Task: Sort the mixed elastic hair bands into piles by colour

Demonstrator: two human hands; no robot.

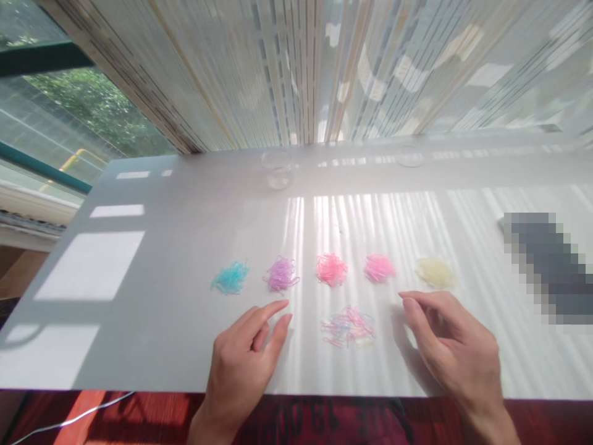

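Note:
Small looped bands lie in single-colour piles in a row on the white table: blue (231,277), purple (281,274), coral pink (331,270), pink (379,268) and pale yellow (435,272). Nearer the front edge is a looser mixed-colour pile (348,326). My left hand (250,352) is left of the mixed pile, below the purple one, thumb and index finger apart with nothing between them. To the right of the mixed pile, my right hand (451,346) has its thumb and index tips together near the pink and yellow piles; anything between them is too small to make out.
A clear round container (278,179) stands at the back of the white table (176,247). Further right at the back lies a clear round lid (410,156). A dark pixelated object (551,266) is at the right. Striped curtains hang behind the table.

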